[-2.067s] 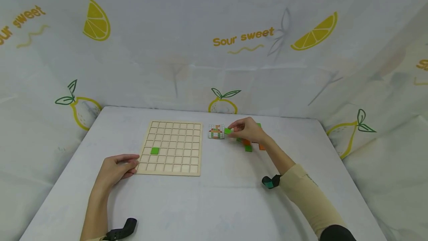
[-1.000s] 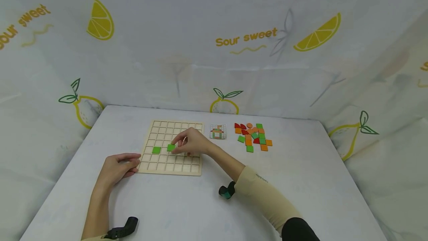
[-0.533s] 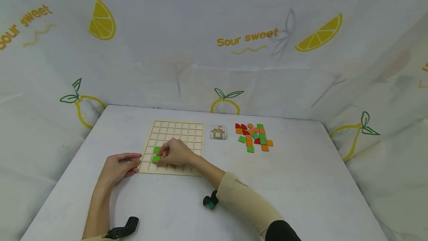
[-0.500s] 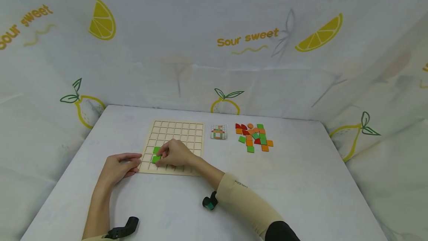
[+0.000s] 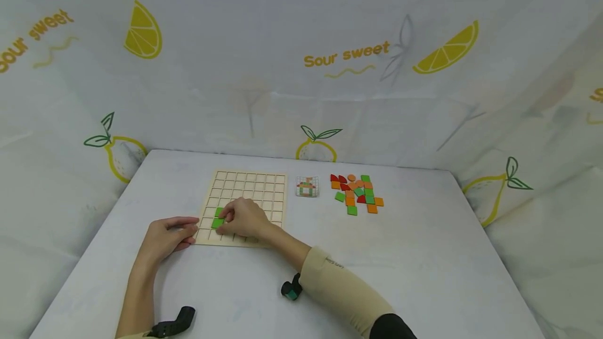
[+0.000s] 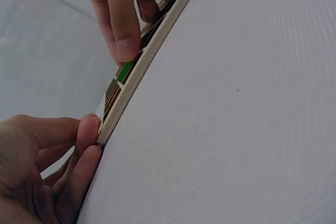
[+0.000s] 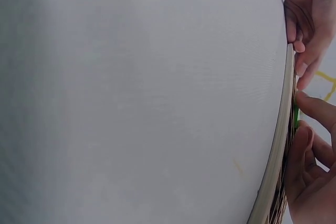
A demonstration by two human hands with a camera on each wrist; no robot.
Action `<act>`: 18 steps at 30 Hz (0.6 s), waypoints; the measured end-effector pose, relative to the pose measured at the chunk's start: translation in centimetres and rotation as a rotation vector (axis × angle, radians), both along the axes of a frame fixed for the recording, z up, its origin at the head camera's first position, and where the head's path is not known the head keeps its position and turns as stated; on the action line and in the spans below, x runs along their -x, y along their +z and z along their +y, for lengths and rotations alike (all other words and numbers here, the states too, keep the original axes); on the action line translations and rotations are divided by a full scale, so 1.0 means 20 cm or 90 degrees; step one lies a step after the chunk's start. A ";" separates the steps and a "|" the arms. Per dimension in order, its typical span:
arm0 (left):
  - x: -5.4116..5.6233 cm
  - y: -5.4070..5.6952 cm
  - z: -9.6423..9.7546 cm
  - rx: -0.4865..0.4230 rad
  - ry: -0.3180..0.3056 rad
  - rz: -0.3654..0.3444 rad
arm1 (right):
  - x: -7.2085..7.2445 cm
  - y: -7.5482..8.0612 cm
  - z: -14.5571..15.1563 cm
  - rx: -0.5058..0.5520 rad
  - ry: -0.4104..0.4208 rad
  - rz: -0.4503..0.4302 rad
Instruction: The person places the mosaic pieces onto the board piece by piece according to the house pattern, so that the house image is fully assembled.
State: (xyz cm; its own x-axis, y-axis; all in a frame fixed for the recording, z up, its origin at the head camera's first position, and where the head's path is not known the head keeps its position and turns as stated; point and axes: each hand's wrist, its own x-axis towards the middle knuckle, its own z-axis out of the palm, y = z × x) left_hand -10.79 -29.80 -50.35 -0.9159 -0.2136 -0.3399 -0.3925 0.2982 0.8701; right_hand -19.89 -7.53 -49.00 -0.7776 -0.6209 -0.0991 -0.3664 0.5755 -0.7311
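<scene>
A wooden grid board point(image 5: 249, 186) lies on the white table, left of its middle. My left hand point(image 5: 165, 236) holds the board's near left edge; in the left wrist view its thumb and index fingertip meet at the board's corner. Over the grid, my right hand point(image 5: 246, 219) pinches a green square tile point(image 5: 216, 223) between thumb and fingers, low in a cell near the left side. Directly behind it sits another green square tile point(image 5: 219, 212), partly covered by the right fingers. The left wrist view shows a green tile point(image 6: 124, 72) beneath the right fingertips.
Right of the board lies a small pattern card point(image 5: 307, 187). Farther right is a loose cluster of red, orange and green pieces, among them an orange square point(image 5: 372, 209) and a green square point(image 5: 352, 211). A lemon-printed white cloth point(image 5: 226, 93) hangs behind the table.
My right hand has carried a green tile leftward from beside the card onto the board, just in front of the first green tile. My left hand keeps its place at the board's edge.
</scene>
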 end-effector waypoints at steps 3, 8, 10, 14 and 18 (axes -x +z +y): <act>0.00 0.00 -0.01 0.002 0.001 0.001 | 0.00 0.00 0.00 0.007 0.003 0.005; 0.00 0.00 -0.01 0.007 0.000 0.002 | 0.01 0.01 0.01 0.018 0.013 0.014; 0.00 0.00 -0.01 0.005 -0.001 0.003 | 0.01 0.01 0.01 0.020 0.016 0.016; 0.00 0.00 -0.01 0.004 0.002 0.001 | 0.01 0.01 0.02 0.030 0.024 0.012; 0.00 0.00 0.00 0.004 0.000 0.000 | 0.03 0.02 0.04 0.067 0.029 -0.017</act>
State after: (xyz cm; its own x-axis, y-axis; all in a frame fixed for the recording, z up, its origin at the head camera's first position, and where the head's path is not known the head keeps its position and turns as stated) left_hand -10.77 -29.82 -50.32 -0.9156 -0.2165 -0.3389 -0.3931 0.3038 0.8679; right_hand -20.44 -6.68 -48.58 -0.7468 -0.6631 -0.0508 -0.3702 0.4779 -0.7966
